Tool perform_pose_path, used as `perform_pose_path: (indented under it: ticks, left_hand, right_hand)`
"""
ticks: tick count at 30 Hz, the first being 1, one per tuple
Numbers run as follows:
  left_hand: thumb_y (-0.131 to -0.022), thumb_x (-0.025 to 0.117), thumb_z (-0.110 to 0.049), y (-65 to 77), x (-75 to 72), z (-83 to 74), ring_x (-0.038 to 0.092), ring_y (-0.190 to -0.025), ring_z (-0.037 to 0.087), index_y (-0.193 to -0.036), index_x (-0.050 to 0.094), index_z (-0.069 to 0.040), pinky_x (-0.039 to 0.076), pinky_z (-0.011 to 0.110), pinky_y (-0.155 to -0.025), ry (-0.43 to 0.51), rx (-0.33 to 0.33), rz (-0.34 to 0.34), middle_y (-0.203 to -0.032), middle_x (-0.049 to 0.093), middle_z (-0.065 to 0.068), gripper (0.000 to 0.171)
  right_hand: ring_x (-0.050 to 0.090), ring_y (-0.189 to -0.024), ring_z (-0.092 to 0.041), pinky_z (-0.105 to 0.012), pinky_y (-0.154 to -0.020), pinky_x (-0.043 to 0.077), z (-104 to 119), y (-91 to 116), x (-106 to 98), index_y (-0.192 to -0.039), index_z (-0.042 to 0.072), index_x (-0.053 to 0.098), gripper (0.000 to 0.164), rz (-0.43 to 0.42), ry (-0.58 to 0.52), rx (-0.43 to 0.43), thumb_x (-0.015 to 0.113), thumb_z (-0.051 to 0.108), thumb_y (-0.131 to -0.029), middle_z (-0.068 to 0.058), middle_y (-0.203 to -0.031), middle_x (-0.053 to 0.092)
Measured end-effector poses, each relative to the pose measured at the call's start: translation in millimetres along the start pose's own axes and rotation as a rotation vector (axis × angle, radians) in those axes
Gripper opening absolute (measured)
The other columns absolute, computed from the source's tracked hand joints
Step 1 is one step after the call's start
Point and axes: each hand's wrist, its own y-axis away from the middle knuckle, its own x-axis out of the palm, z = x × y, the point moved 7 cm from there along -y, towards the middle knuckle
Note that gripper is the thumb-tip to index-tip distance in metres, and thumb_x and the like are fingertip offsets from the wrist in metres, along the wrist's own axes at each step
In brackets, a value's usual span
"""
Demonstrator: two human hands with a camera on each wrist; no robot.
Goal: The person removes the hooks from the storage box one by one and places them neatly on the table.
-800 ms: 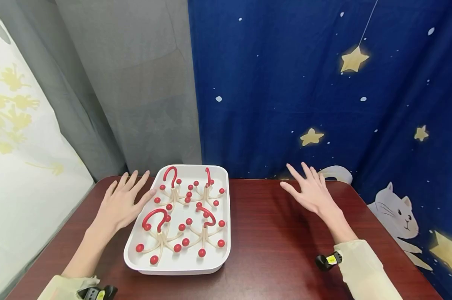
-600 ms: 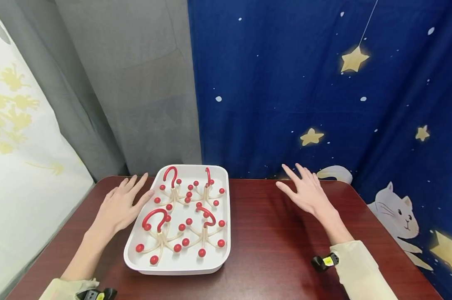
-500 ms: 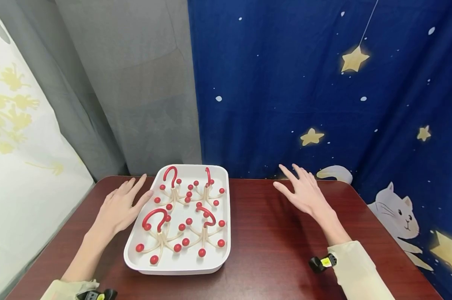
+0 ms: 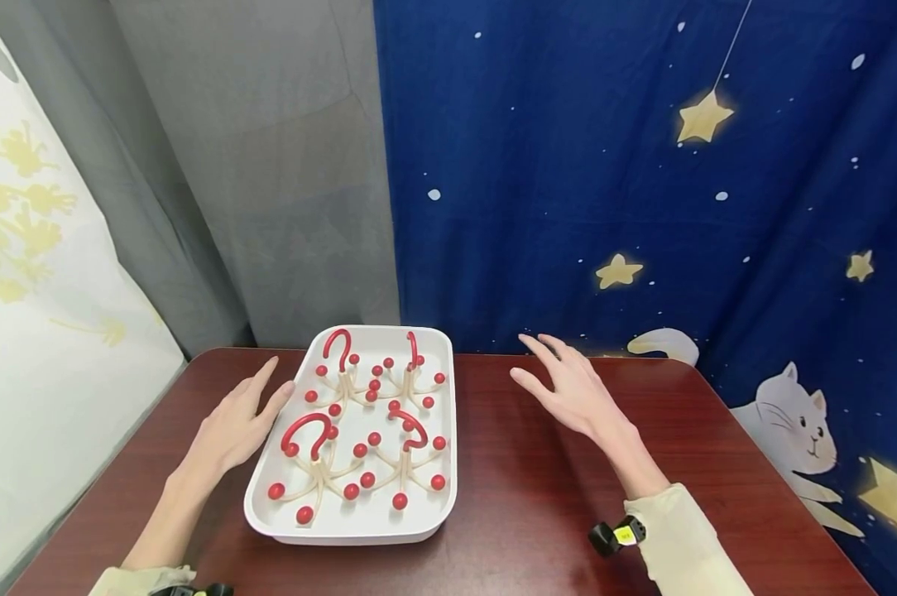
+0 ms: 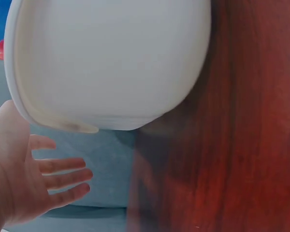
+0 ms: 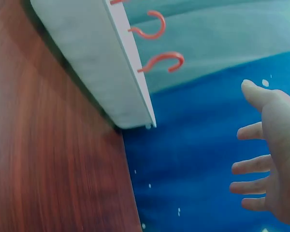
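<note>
A white rectangular tray (image 4: 359,530) holds several hangers (image 4: 318,468), each with a red hook on top and cream arms spreading out to red ball tips. My left hand (image 4: 232,426) is beside the tray's left side, its thumb close to the rim; contact is hard to judge. In the left wrist view the left hand (image 5: 19,174) has spread, straight fingers around nothing. To the right of the tray, my right hand (image 4: 575,397) hovers over the table with extended fingers. The right wrist view shows the right hand (image 6: 275,159) apart from the tray and red hooks (image 6: 157,29).
The tray stands on a dark red-brown table (image 4: 523,513), left of its middle. A grey curtain (image 4: 270,165) and a blue curtain (image 4: 530,165) with stars hang behind the far edge. Black wrist cameras (image 4: 616,536) sit at the cuffs.
My right hand has moved left toward the tray and slightly nearer to me. The left hand has shifted slightly down, and its fingers have drawn closer together in view. The tray stays put.
</note>
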Motion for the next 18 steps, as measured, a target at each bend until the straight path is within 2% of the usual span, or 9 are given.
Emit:
perform_pose_path:
  ticks: [3, 9, 18]
  left_hand:
    - [-0.105, 0.042, -0.054, 1.4, 2.9, 5.3, 0.040, -0.133, 0.053, -0.158, 0.023, -0.001, 0.036, 0.074, -0.098, 0.039, -0.013, 0.010, -0.146, 0.040, 0.036, 0.078]
    - [-0.107, 0.045, -0.045, 3.4, 7.7, 11.8, 0.054, -0.116, 0.047, -0.154, 0.029, 0.005, 0.045, 0.067, -0.095, 0.147, 0.010, -0.021, -0.131, 0.053, 0.032, 0.070]
    - [-0.108, 0.046, -0.039, 8.3, 13.8, 15.3, 0.061, -0.107, 0.042, -0.148, 0.037, 0.008, 0.049, 0.062, -0.093, 0.237, 0.003, -0.036, -0.121, 0.061, 0.029, 0.062]
  right_hand:
    - [0.037, -0.142, -0.040, -0.063, -0.114, 0.026, 14, 1, 4, -0.154, 0.025, 0.044, 0.068, 0.006, -0.016, -0.020, 0.051, 0.062, -0.098, -0.016, -0.156, 0.040]
    - [0.044, -0.138, -0.034, -0.059, -0.111, 0.033, 38, 3, 13, -0.151, 0.027, 0.048, 0.067, 0.011, -0.079, -0.068, 0.052, 0.065, -0.096, -0.009, -0.152, 0.047]
    - [0.048, -0.135, -0.023, -0.052, -0.110, 0.039, 71, 5, 31, -0.150, 0.026, 0.049, 0.069, 0.089, -0.144, -0.125, 0.053, 0.067, -0.095, 0.000, -0.148, 0.051]
